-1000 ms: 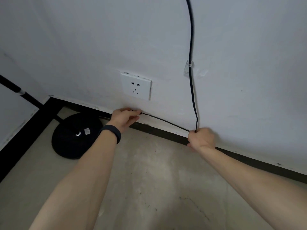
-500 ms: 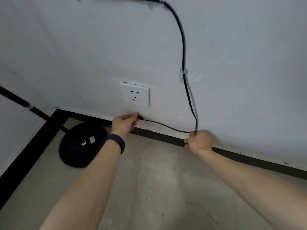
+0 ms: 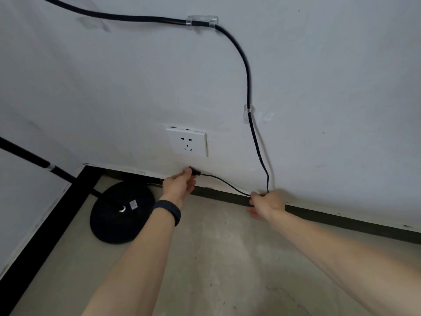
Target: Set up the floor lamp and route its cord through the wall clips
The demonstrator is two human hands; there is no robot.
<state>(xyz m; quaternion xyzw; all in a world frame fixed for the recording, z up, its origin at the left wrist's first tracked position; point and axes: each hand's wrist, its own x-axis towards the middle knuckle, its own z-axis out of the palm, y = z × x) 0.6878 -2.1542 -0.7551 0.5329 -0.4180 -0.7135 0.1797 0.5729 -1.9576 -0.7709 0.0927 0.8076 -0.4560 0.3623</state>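
A black cord runs along the white wall through a clear upper clip and a clear lower clip, then drops toward the floor. My right hand grips the cord at its low bend by the skirting. From there the cord leads left to a black plug, which my left hand pinches just under the white wall socket. The lamp's round black base sits on the floor at the left, with its black pole leaning up to the left.
A dark skirting strip runs along the foot of the wall. A black frame edge crosses the left corner. The floor is bare grey concrete. A dark band is on my left wrist.
The view has tilted up, bringing the upper clip into sight. My left hand has lifted the plug end closer to the socket. My right hand stays on the cord's bend.
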